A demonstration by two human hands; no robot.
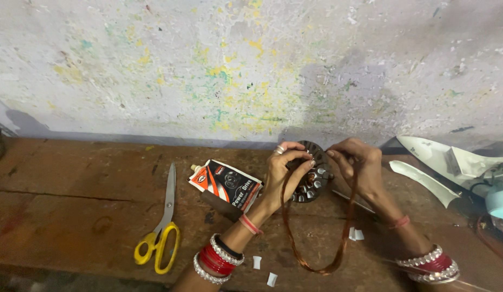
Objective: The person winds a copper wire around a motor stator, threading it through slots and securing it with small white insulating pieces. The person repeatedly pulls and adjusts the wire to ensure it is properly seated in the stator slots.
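Note:
My left hand [286,172] and my right hand [358,165] both grip a round grey metal stator core [314,178], held upright above the wooden bench [73,211]. A loop of copper wire [316,259] hangs down from the core between my wrists, nearly reaching the bench. My left fingers pinch the wire at the core's top left edge. My right fingers press on its right rim. Red and silver bangles sit on both wrists.
Yellow-handled scissors [163,227] lie on the bench to the left. A white, red and black pouch [225,184] lies beside my left hand. Small white paper scraps [356,234] lie near my wrists. White paper pieces [441,162] sit at the right. A paint-stained wall [235,70] stands behind.

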